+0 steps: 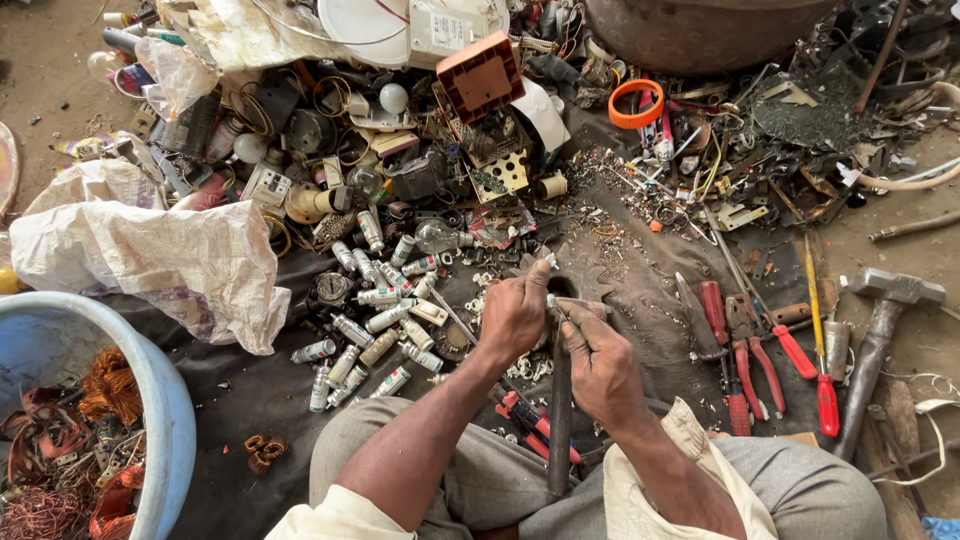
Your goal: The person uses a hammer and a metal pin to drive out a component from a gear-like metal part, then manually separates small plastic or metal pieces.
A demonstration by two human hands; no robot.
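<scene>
Person sits on the floor, knees apart. Right hand (pixel 600 365) has fingers wrapped round a long dark rod (pixel 560 420), tip at the small metal part (pixel 562 290). Left hand (pixel 515 310) pinches that part, steadying it on the dark mat (pixel 250 370). Step looks like prying it open; next move needs firm hold, controlled leverage. Beyond: small cylinders (pixel 375 320), red-handled pliers (pixel 750 350), hammer (pixel 880 330), scrap pile (pixel 480 150).

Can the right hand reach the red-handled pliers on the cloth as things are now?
Probably yes. The red-handled pliers lie uncovered on the dark cloth, just to the side of the right hand. Nothing lies between, though that hand is busy on a small metal piece.
</scene>
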